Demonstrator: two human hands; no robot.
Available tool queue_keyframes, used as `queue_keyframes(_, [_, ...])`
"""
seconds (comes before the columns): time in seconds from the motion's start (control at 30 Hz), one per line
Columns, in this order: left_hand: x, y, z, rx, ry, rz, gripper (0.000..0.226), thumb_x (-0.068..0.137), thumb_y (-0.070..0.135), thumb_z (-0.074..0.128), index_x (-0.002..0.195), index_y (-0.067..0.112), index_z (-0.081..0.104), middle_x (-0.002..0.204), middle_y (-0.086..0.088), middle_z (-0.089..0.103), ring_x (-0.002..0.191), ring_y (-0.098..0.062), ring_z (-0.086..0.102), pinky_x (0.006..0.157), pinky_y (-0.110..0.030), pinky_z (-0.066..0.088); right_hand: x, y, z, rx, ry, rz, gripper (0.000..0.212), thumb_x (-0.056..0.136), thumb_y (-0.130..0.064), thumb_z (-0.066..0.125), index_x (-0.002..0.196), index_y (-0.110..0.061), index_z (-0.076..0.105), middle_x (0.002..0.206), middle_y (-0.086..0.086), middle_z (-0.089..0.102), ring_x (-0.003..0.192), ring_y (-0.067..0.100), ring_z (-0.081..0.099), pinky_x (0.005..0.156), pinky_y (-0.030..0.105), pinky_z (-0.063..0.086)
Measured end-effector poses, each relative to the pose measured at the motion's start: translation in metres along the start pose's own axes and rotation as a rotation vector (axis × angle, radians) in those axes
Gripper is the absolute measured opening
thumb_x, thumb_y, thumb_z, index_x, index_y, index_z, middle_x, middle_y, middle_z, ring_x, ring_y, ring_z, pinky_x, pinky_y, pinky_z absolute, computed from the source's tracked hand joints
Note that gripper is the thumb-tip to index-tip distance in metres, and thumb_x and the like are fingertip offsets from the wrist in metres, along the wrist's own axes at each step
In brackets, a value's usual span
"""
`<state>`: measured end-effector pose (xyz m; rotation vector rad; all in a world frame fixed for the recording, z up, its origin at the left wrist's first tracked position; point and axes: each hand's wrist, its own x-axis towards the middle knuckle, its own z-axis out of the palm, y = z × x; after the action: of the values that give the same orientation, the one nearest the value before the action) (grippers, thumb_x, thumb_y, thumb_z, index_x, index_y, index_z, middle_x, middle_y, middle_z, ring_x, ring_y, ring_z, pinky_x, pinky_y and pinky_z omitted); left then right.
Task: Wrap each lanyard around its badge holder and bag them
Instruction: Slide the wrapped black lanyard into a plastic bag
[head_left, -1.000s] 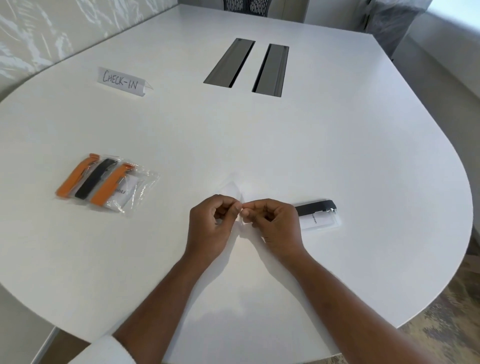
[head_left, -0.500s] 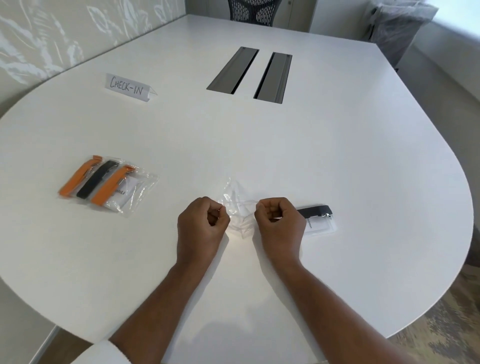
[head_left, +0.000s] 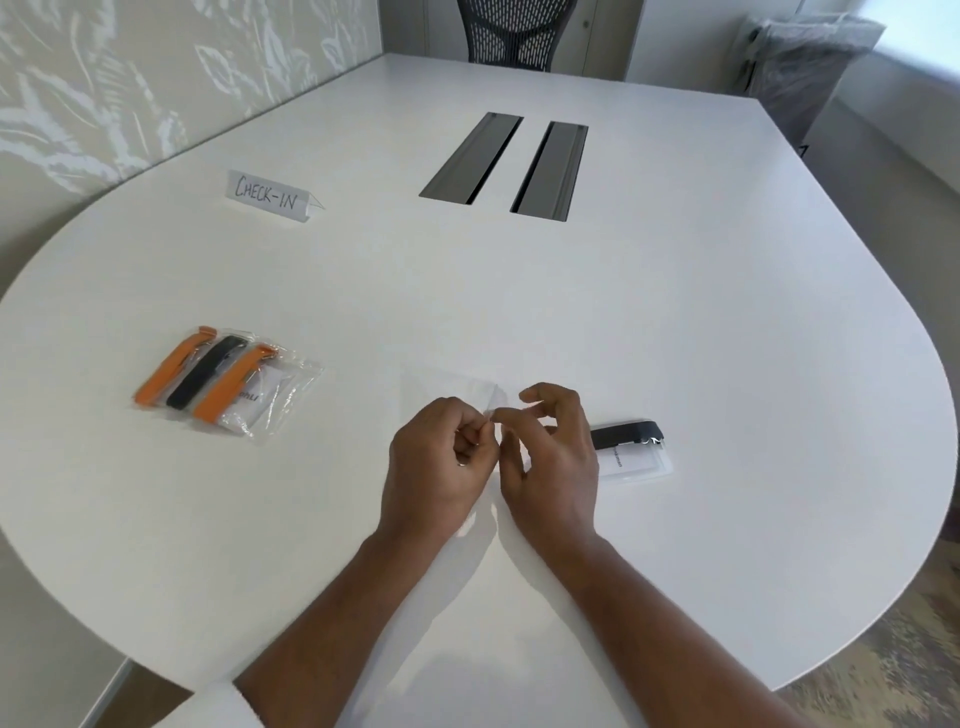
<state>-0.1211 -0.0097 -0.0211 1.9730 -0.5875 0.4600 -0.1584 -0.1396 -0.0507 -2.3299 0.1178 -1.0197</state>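
My left hand and my right hand meet over the middle of the white table, both pinching the near edge of an empty clear plastic bag that lies flat beyond my fingers. Just right of my right hand lies a badge holder with a black lanyard wrapped around its top, partly hidden by my hand. At the left sits a clear bag of wrapped lanyards, two orange and one black, with a white badge card showing.
A folded paper sign reading CHECK-IN stands at the back left. Two grey cable hatches are set into the table's centre. A mesh chair stands at the far end. The rounded table edge runs close on the right.
My hands were fists pulling the crumpled bag apart; now they are close together again, pinching its edge, and the bag lies flatter. My right fingers have spread.
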Motion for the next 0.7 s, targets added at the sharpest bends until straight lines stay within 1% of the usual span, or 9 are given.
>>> queue_keyframes(0.1, [0.002,0.006,0.000,-0.008,-0.062,0.024,0.014,0.085,0.005,0.073,0.079,0.012,0.063,0.073,0.006,0.066,0.066,-0.010,0.065,0.060,-0.031,0.054,0.001,0.005,-0.002,0.006,-0.073,0.020,0.047,0.087,-0.013,0.072,0.127,-0.036,0.067,0.134,-0.003,0.050,0.113,0.016,0.060,0.071,0.032,0.056])
queue_keyframes(0.23, [0.006,0.006,-0.003,0.028,-0.078,0.040,0.014,0.087,0.011,0.073,0.079,0.015,0.062,0.074,0.010,0.065,0.065,-0.011,0.064,0.059,-0.033,0.054,0.003,0.006,-0.002,0.030,-0.184,0.043,0.069,0.087,-0.029,0.067,0.149,-0.050,0.044,0.150,-0.010,0.041,0.130,0.014,0.052,0.074,0.037,0.061])
queue_keyframes(0.33, [0.007,0.003,-0.006,0.067,-0.086,0.083,0.009,0.091,0.025,0.071,0.086,0.022,0.065,0.081,0.013,0.067,0.071,-0.008,0.064,0.059,-0.030,0.053,0.005,0.008,-0.002,0.056,-0.191,0.100,0.076,0.086,-0.041,0.069,0.154,-0.050,0.036,0.155,-0.010,0.037,0.138,0.014,0.047,0.081,0.042,0.062])
queue_keyframes(0.43, [0.011,-0.010,-0.011,0.090,0.034,0.064,0.012,0.094,0.036,0.065,0.100,0.026,0.064,0.099,0.015,0.065,0.088,-0.011,0.060,0.072,-0.026,0.048,0.004,0.009,-0.005,0.144,-0.212,0.121,0.076,0.085,-0.048,0.075,0.153,-0.047,0.041,0.154,-0.012,0.036,0.139,0.010,0.046,0.089,0.041,0.060])
queue_keyframes(0.47, [0.015,-0.019,-0.013,0.079,0.098,0.002,0.014,0.095,0.034,0.065,0.105,0.024,0.064,0.106,0.013,0.064,0.094,-0.014,0.058,0.078,-0.028,0.048,0.004,0.009,-0.006,0.177,-0.218,0.126,0.076,0.085,-0.048,0.077,0.152,-0.046,0.043,0.153,-0.013,0.037,0.138,0.010,0.047,0.091,0.040,0.059])
queue_keyframes(0.53, [0.026,-0.040,-0.019,-0.007,0.147,-0.245,0.021,0.097,0.028,0.065,0.116,0.020,0.063,0.117,0.006,0.063,0.104,-0.018,0.058,0.089,-0.036,0.051,0.005,0.007,-0.007,0.274,-0.229,0.158,0.074,0.085,-0.047,0.080,0.150,-0.045,0.046,0.149,-0.016,0.042,0.135,0.011,0.052,0.091,0.035,0.060])
queue_keyframes(0.6, [0.037,-0.055,-0.027,-0.204,0.017,-0.522,0.023,0.098,0.020,0.065,0.121,0.017,0.064,0.118,0.000,0.068,0.106,-0.022,0.064,0.094,-0.041,0.055,0.007,0.005,-0.008,0.386,-0.226,0.203,0.065,0.086,-0.044,0.080,0.145,-0.043,0.052,0.143,-0.019,0.048,0.131,0.012,0.056,0.088,0.034,0.061])
queue_keyframes(0.63, [0.040,-0.060,-0.030,-0.316,-0.078,-0.591,0.021,0.099,0.015,0.064,0.120,0.017,0.066,0.114,-0.004,0.072,0.102,-0.025,0.069,0.090,-0.040,0.058,0.008,0.005,-0.008,0.420,-0.214,0.219,0.057,0.087,-0.041,0.079,0.141,-0.040,0.058,0.141,-0.018,0.051,0.129,0.012,0.058,0.086,0.035,0.061])
queue_keyframes(0.7, [0.042,-0.064,-0.034,-0.499,-0.208,-0.635,0.019,0.101,0.008,0.060,0.115,0.017,0.069,0.102,-0.010,0.076,0.087,-0.027,0.074,0.074,-0.033,0.061,0.009,0.007,-0.006,0.432,-0.177,0.241,0.039,0.091,-0.034,0.077,0.128,-0.032,0.070,0.136,-0.013,0.057,0.123,0.010,0.062,0.080,0.040,0.063])
